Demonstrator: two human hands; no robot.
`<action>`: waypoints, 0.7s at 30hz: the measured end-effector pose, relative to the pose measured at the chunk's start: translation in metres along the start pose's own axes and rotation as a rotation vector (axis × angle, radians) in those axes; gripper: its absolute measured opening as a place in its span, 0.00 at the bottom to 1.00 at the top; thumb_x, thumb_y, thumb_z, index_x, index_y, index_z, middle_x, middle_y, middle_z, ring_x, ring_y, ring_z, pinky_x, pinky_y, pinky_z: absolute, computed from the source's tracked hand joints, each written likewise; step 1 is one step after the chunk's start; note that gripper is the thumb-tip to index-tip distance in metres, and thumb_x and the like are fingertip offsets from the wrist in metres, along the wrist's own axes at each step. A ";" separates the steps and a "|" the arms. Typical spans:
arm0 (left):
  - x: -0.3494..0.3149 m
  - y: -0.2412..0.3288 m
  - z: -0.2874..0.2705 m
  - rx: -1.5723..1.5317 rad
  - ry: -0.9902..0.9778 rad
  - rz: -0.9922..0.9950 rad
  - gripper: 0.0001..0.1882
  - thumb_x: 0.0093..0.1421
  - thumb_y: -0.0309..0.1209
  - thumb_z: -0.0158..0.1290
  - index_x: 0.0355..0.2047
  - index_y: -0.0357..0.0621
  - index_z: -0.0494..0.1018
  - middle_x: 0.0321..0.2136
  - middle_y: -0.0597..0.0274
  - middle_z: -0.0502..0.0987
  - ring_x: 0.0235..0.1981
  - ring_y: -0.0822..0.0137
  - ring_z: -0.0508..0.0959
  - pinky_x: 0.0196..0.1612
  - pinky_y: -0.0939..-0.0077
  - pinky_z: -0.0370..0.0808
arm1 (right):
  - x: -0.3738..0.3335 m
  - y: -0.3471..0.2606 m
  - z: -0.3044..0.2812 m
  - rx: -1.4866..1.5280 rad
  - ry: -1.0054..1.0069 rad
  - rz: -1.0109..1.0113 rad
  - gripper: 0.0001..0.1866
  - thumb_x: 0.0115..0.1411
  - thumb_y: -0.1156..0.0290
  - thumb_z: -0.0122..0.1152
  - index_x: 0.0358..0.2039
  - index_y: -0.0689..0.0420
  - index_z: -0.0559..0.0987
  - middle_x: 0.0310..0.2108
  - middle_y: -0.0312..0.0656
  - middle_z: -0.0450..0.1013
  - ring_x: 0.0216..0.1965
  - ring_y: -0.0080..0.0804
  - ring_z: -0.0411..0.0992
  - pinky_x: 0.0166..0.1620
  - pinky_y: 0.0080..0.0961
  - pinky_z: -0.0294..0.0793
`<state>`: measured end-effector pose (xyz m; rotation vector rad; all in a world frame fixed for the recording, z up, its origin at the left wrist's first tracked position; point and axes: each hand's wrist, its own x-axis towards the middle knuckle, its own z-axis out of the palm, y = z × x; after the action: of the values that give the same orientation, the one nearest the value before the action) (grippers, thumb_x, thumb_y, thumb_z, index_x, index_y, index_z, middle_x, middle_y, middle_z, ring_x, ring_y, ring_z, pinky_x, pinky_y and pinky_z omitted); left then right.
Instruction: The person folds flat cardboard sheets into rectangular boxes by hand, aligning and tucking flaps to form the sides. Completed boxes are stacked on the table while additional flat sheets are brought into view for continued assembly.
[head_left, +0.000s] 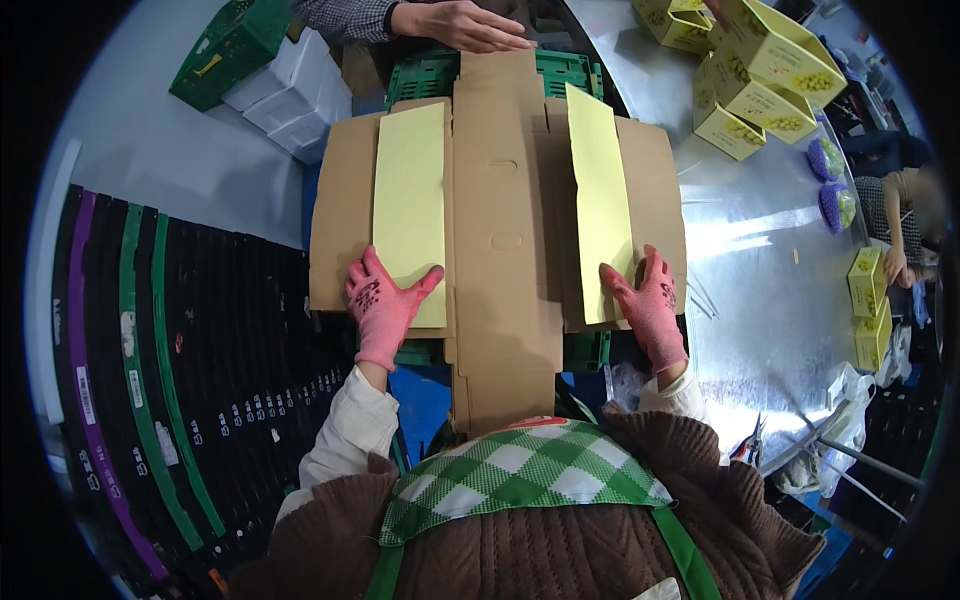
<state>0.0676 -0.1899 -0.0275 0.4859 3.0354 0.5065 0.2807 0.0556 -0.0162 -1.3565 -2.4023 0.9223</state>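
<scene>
Facing unfolded brown cardboard (505,300) over green crate (420,75). Left yellow sheet (410,190), right yellow sheet (602,200) sit over its side flaps. My left hand (385,312), thumb spread wide, touches one; my right hand (651,312), likewise, other; can't tell if gripping. Step seems steadying sheets; next calls for even alignment.

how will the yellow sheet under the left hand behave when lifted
The yellow sheet is probably light, as it looks thin. Its straight edges suggest some stiffness, though being long and narrow, it may bend a little.
</scene>
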 end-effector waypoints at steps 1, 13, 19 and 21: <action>0.004 -0.002 -0.001 -0.021 -0.036 -0.016 0.54 0.36 0.61 0.66 0.55 0.36 0.60 0.48 0.44 0.67 0.48 0.46 0.68 0.52 0.55 0.67 | -0.001 -0.002 0.001 -0.071 -0.022 0.036 0.39 0.54 0.57 0.67 0.58 0.63 0.60 0.51 0.57 0.66 0.51 0.47 0.68 0.53 0.36 0.70; 0.015 0.079 -0.053 0.081 0.183 0.571 0.41 0.49 0.29 0.57 0.63 0.52 0.55 0.61 0.46 0.59 0.36 0.48 0.78 0.36 0.66 0.77 | 0.023 -0.082 0.009 0.060 -0.014 -0.221 0.36 0.52 0.72 0.58 0.62 0.59 0.57 0.42 0.56 0.73 0.37 0.48 0.75 0.42 0.36 0.75; 0.019 0.067 -0.081 -0.042 -0.481 1.010 0.29 0.47 0.38 0.62 0.48 0.44 0.68 0.58 0.58 0.63 0.45 0.59 0.75 0.44 0.67 0.74 | 0.021 -0.087 -0.002 0.273 -0.029 -0.657 0.20 0.55 0.81 0.53 0.50 0.52 0.72 0.53 0.47 0.65 0.40 0.46 0.75 0.40 0.33 0.75; 0.034 0.060 -0.116 -0.264 -1.004 0.761 0.37 0.44 0.43 0.66 0.53 0.43 0.65 0.63 0.56 0.55 0.60 0.57 0.62 0.56 0.65 0.67 | 0.030 -0.057 -0.022 0.416 -0.427 -0.800 0.23 0.51 0.89 0.46 0.46 0.55 0.74 0.58 0.44 0.63 0.48 0.44 0.71 0.47 0.33 0.72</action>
<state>0.0446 -0.1617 0.1022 1.3609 1.7421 0.4538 0.2359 0.0687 0.0332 -0.0125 -2.4712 1.4110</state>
